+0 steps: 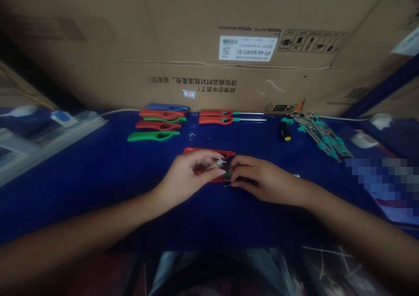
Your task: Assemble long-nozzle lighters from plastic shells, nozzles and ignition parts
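Between the thumb and fingers of my left hand (181,173) is a small see-through part with a white tip (220,162). Its other end is hidden in the palm. My right hand (258,174) faces it, fingers curled and pinched together, and a thin wire-like piece (227,186) sticks out under the fingertips. Beneath both hands lie red lighter handle shells (209,150) on the blue table, largely covered by the hands. A bit of green (228,173) shows beside the right fingertips.
Beyond the hands lie red, blue and green lighter handles (153,136), and two red lighters with metal tubes (218,120). To the right are a black-and-yellow screwdriver (286,132) and a pile of metal tubes with teal parts (324,136). A cardboard wall (183,43) stands behind.
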`<move>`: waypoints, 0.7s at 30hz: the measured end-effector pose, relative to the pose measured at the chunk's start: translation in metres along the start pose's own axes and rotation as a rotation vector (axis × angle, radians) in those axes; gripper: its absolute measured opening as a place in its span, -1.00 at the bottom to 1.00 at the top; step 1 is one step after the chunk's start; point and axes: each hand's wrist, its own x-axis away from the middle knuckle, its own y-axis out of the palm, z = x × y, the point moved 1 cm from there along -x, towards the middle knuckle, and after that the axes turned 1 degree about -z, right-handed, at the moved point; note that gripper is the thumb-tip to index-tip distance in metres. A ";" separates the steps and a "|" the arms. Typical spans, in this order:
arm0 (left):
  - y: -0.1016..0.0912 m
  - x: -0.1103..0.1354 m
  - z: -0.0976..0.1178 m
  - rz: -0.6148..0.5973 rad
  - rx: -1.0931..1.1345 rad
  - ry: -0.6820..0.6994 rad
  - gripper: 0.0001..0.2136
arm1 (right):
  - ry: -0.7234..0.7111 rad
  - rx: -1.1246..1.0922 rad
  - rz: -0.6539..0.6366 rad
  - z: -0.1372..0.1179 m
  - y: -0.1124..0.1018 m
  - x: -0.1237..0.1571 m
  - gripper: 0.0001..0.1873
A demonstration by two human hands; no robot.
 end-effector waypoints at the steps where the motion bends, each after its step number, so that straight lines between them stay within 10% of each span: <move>1: 0.000 0.000 0.000 -0.004 0.021 -0.009 -0.73 | 0.022 -0.032 0.011 -0.001 -0.001 0.000 -0.91; 11: -0.005 0.001 0.002 -0.123 -0.141 -0.002 -0.59 | 0.416 -0.599 0.000 0.008 0.005 -0.002 -0.83; 21: -0.001 -0.002 -0.002 -0.168 -0.071 0.009 -0.76 | 0.442 -0.720 0.023 0.012 0.007 -0.007 -0.66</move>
